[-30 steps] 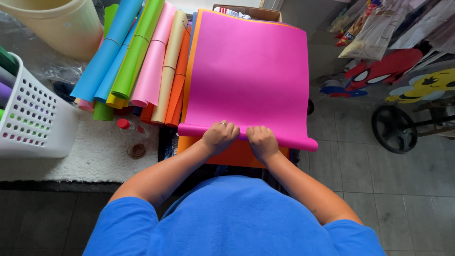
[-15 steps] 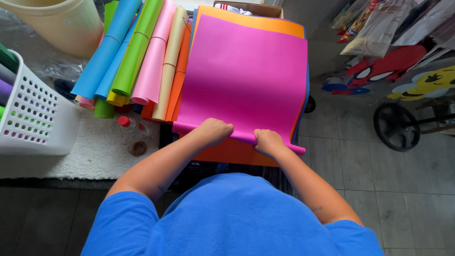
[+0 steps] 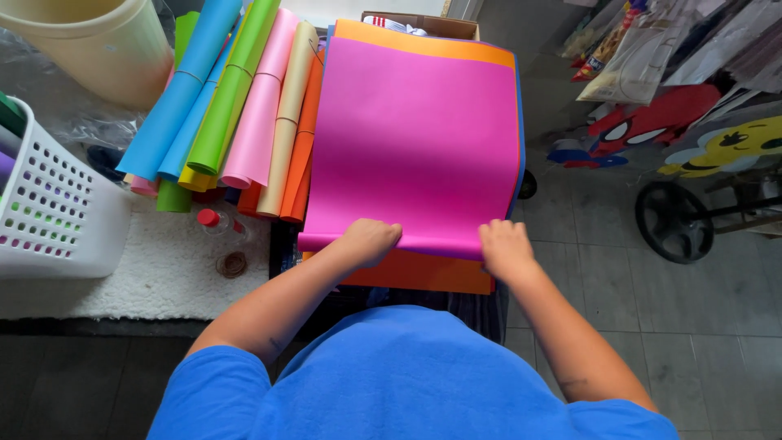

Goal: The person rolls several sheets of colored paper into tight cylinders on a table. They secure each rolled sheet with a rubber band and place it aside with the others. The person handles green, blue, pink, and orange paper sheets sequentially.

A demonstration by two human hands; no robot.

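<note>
We see the left hand [image 3: 371,241] and right hand [image 3: 505,248] curled over the rolled near edge of the pink sheet [image 3: 415,138], fingers pinching it so the curl holds. The sheet lies flat on an orange sheet [image 3: 423,273]. Left of the pink sheet lean coloured paper rolls [image 3: 236,106]; right of it hang clear plastic packages [image 3: 643,57].

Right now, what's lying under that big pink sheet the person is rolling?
Under the pink sheet an orange sheet shows at the near and far edges, with a dark blue edge along the right. Anything lower is covered. Both the left hand and right hand grip its rolled edge.
</note>
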